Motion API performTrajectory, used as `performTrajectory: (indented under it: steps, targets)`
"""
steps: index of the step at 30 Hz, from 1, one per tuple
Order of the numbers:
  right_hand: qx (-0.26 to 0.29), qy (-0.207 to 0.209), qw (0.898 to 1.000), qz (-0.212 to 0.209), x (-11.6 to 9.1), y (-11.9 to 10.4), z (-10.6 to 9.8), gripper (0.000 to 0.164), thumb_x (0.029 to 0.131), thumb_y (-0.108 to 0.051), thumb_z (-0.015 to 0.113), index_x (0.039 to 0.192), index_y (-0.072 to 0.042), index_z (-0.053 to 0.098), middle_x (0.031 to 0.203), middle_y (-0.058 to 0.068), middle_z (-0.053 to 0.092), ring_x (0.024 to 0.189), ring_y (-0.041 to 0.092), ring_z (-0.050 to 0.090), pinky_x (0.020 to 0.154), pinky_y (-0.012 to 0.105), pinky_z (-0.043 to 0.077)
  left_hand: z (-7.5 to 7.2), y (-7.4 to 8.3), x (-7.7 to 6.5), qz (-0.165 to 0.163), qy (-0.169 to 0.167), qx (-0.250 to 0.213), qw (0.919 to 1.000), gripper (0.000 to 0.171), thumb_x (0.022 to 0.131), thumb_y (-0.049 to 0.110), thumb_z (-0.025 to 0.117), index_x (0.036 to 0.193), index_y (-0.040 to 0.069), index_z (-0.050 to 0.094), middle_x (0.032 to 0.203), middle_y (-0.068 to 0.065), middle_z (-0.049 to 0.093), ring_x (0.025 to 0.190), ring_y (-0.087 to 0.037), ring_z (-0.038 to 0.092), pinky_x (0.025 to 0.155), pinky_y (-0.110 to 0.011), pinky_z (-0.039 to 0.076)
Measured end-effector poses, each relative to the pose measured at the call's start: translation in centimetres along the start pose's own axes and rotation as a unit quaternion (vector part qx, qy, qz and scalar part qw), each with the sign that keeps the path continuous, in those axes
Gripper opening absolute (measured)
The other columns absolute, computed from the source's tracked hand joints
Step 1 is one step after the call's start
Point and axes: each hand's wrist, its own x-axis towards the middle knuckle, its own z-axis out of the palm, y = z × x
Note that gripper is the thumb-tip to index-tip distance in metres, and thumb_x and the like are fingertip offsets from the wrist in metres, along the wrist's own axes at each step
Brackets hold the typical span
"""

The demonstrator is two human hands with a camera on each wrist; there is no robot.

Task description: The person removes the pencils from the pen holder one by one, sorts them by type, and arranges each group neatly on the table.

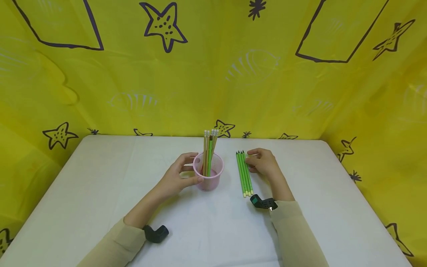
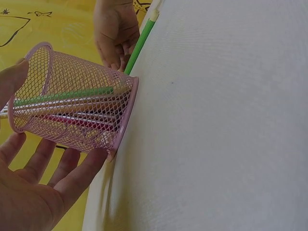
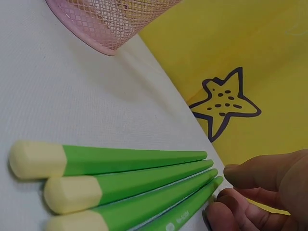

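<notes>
A pink mesh pencil cup point(image 1: 209, 182) stands upright on the table, with several pencils point(image 1: 205, 152) inside it, most showing pale eraser ends and one of them green. My left hand point(image 1: 175, 176) holds the cup from its left side; in the left wrist view the thumb is near the rim and the fingers point(image 2: 79, 175) lie along the mesh wall. To the right of the cup, several green pencils point(image 1: 245, 174) lie side by side, dark points away from me and cream ends toward me. My right hand point(image 1: 263, 162) is at their right edge, fingers bent, fingertips close by the pointed ends.
A white-covered table point(image 1: 100, 193) bears everything. Yellow cloth point(image 1: 200, 81) printed with starfish and fish hangs behind and at both sides. Black wrist cameras point(image 1: 156, 234) are strapped at both sleeve cuffs.
</notes>
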Motion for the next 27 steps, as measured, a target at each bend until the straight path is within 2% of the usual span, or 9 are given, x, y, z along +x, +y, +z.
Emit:
performTrajectory:
  steps: [8,16,22,27]
  targets:
    - [-0.005,0.007,1.0,-0.001,-0.2,-0.2,-0.1,0.037,0.094,-0.021,0.068,0.128,-0.009,0.061,0.111,0.016,0.065,0.085,0.021,0.065,0.07,0.027,0.061,0.0,-0.1,0.0,-0.003,0.0,0.003,1.0,0.076,0.083,0.021,0.083,0.146,0.024,0.041,0.145,-0.009,0.049,0.129,-0.035,0.053,0.098,-0.048,0.054]
    - [-0.008,0.017,0.999,-0.031,-0.6,-1.0,-0.4,0.04,0.094,-0.025,0.067,0.13,-0.009,0.061,0.106,0.016,0.065,0.079,0.022,0.065,0.071,0.029,0.061,0.1,-0.1,0.0,-0.003,0.003,0.006,1.0,0.075,0.083,0.021,0.083,0.146,0.024,0.041,0.145,-0.009,0.05,0.129,-0.035,0.053,0.098,-0.048,0.053]
    - [0.037,-0.005,0.996,-0.078,-1.6,-2.8,0.1,0.042,0.094,-0.024,0.068,0.13,-0.004,0.059,0.111,0.016,0.065,0.091,0.03,0.068,0.077,0.034,0.062,0.1,0.0,0.0,-0.004,0.005,0.013,0.9999,0.076,0.083,0.021,0.083,0.146,0.023,0.041,0.145,-0.009,0.05,0.129,-0.035,0.053,0.099,-0.049,0.053]
    - [0.09,-0.035,0.986,-0.137,-2.7,-4.5,1.0,0.036,0.093,-0.019,0.069,0.125,-0.003,0.061,0.109,0.017,0.065,0.102,0.039,0.065,0.077,0.036,0.062,0.0,-0.1,0.1,-0.007,0.001,0.011,0.9999,0.076,0.083,0.024,0.083,0.146,0.024,0.041,0.146,-0.008,0.049,0.13,-0.034,0.052,0.1,-0.051,0.052]
